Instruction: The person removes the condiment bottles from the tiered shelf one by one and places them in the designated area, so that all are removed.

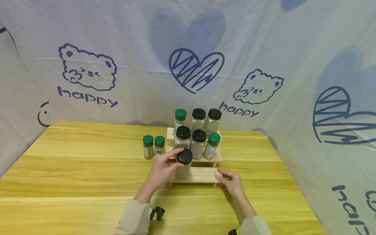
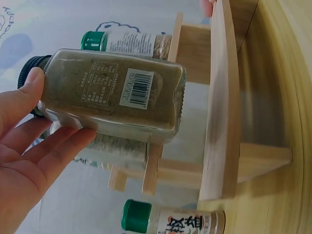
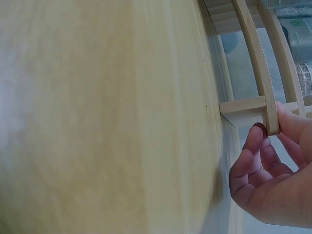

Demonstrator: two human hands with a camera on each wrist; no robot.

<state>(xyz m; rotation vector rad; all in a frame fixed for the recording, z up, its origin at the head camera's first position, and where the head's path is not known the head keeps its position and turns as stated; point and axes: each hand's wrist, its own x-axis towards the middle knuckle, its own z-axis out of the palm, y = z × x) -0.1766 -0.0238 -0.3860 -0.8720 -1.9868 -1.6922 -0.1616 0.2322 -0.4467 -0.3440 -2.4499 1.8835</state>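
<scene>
My left hand [image 1: 158, 169] grips a glass spice jar [image 2: 109, 95] near its black lid, thumb on one side and fingers on the other. The jar holds brownish powder and bears a barcode label. In the left wrist view a gap shows between its base and the bottom step of a three-step wooden rack [image 1: 202, 175]. My right hand [image 1: 234, 185] pinches the right end of that bottom step between thumb and fingers, seen closely in the right wrist view. On the middle step stand two black-lidded jars [image 1: 197, 147] and a green-capped bottle [image 1: 210, 148].
Up on the top step are a green-capped bottle [image 1: 179, 121] and two black-lidded jars [image 1: 212, 124]. Two small green-capped bottles [image 1: 148, 150] stand on the wooden table [image 1: 88, 169] left of the rack. A printed cloth [image 1: 138, 65] hangs behind the table.
</scene>
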